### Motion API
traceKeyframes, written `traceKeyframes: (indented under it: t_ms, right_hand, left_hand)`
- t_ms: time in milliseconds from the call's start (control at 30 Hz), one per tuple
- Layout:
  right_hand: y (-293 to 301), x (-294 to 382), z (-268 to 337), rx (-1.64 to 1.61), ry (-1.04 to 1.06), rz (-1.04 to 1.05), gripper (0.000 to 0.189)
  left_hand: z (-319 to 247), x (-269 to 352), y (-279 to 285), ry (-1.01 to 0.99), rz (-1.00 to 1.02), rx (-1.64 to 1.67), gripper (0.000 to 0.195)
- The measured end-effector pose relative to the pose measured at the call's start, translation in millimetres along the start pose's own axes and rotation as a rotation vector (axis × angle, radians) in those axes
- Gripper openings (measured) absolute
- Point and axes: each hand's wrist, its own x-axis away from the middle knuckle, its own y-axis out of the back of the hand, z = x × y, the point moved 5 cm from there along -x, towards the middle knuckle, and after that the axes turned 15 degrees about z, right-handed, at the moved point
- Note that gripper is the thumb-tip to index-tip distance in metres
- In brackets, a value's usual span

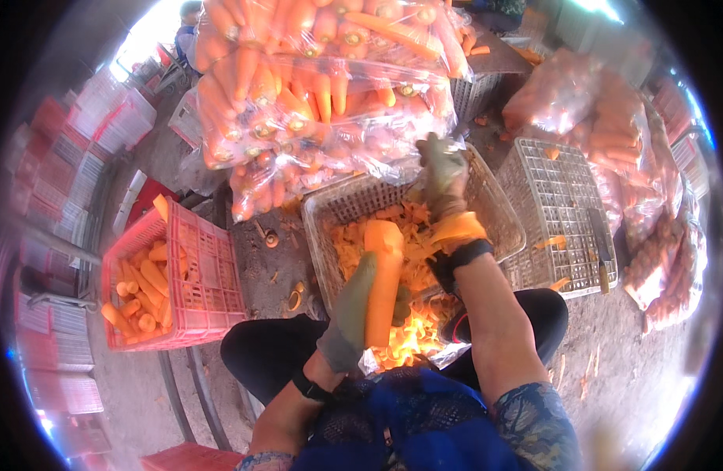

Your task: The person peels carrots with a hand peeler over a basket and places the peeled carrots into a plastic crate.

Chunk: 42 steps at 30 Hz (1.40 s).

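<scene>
Upright in my gloved left hand [350, 312] is a thick, peeled-looking carrot [386, 277]. My gloved right hand [445, 168] is raised beyond the carrot, near the plastic-wrapped carrots. It is blurred and its fingers are curled, so I cannot tell what it holds. An orange peel strip [458, 228] hangs over the right wrist, above a black band. Below both hands stands a dirty plastic crate [315, 259] with many carrot peelings [417, 268] in it. More brightly lit peelings [409, 335] lie between my knees.
Clear plastic bags of carrots [332, 88] are stacked ahead. A pink crate [211, 277] of carrots stands left. An upturned crate [564, 194] on the right bears a knife [600, 241]. Bagged carrots [617, 126] lie beyond it. Stacked crates [61, 171] line the far left.
</scene>
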Motion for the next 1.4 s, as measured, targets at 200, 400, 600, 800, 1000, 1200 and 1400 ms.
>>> traceKeyframes:
  t_ms: [200, 400, 600, 800, 1000, 1200, 1400]
  right_hand:
    - [-16, 65, -32, -0.269, -0.473, 0.360, 0.056]
    - [-64, 131, -38, -0.671, -0.539, 0.471, 0.065]
    - [-62, 114, 1, -0.433, -0.242, 0.382, 0.047]
    - [-75, 94, 29, 0.140, 0.047, 0.255, 0.032]
    - [-64, 75, 35, 0.096, 0.151, 0.277, 0.029]
    - [-59, 58, 22, 0.182, -0.049, 0.126, 0.036]
    - [-81, 66, -3, 0.121, -0.154, 0.123, 0.022]
  left_hand:
    - [-40, 6, -13, 0.013, -0.080, -0.417, 0.066]
    - [-29, 10, -21, -0.040, 0.107, -0.183, 0.062]
    - [-8, 25, -6, 0.014, 0.118, -0.045, 0.049]
    - [-3, 39, -7, -0.027, 0.139, -0.105, 0.044]
    - [-15, 37, -5, -0.018, 0.116, -0.309, 0.044]
    - [-20, 38, 1, 0.079, 0.007, -0.462, 0.052]
    - [-25, 41, 12, 0.123, 0.027, -0.844, 0.072]
